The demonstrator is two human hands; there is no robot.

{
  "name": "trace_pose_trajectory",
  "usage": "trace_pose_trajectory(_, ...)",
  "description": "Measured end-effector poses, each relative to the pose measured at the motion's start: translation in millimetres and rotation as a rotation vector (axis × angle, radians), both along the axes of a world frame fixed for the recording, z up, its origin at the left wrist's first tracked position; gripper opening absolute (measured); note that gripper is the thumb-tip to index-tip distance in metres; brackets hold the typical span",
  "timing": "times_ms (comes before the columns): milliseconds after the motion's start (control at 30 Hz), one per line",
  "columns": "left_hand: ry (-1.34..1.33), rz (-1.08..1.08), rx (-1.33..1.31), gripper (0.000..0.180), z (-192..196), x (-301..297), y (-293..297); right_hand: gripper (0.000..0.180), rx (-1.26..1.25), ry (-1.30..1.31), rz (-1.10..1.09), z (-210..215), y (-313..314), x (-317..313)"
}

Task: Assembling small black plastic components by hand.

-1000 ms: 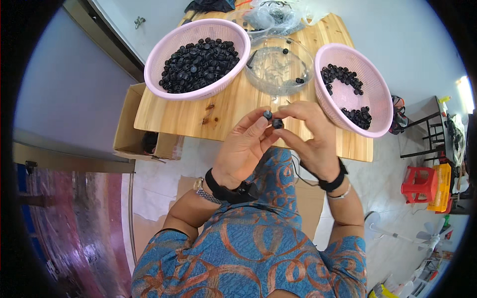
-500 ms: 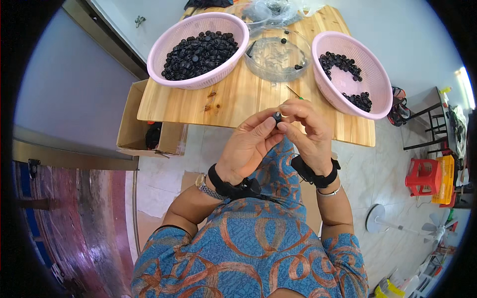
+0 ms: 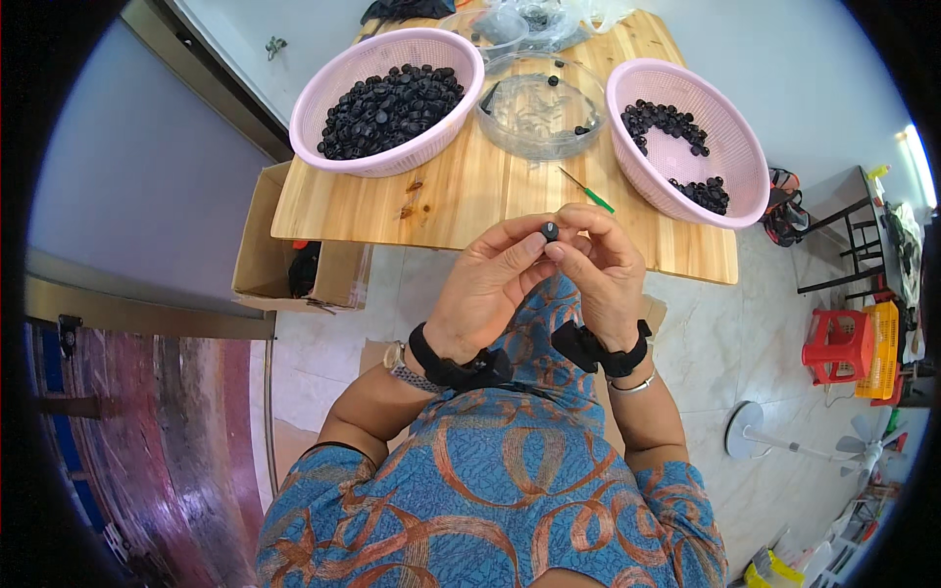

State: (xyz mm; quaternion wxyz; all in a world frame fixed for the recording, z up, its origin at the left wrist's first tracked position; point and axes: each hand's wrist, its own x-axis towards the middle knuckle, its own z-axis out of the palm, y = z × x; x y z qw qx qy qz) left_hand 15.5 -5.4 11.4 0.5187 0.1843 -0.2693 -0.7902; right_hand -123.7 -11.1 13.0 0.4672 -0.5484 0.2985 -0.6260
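Black and small, the round cap [image 3: 550, 231] sits pinched between the fingertips of my left hand [image 3: 487, 289] and my right hand [image 3: 600, 274], both grasping it just in front of the wooden table [image 3: 470, 196] edge. I judge the sorting barely begun: the left pink basket [image 3: 390, 98] is heaped with caps, the right pink basket [image 3: 689, 137] holds only a scattering, and the clear dish [image 3: 539, 116] between them a few.

Matt black plastic cap [image 3: 550, 231], pink plastic baskets [image 3: 338, 88], smooth wood tabletop [image 3: 461, 196]
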Motion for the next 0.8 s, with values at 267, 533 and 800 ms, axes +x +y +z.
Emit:
trace_pose_trajectory(267, -0.021, 0.060, -0.026, 0.023, -0.3, -3.9, 3.0, 0.021, -0.023, -0.117, 0.054, -2.2, 0.5, -3.2)
trace_pose_trajectory(533, -0.193, 0.240, -0.174, 0.018, 4.1, -12.8, 4.9, 0.021, -0.141, -0.076, 0.034, -9.5, 0.5, -5.7)
trace_pose_trajectory(800, -0.202, 0.238, -0.221, 0.015, 2.5, -12.4, 6.8, 0.023, -0.069, -0.222, 0.106, -11.9, 4.2, -2.1)
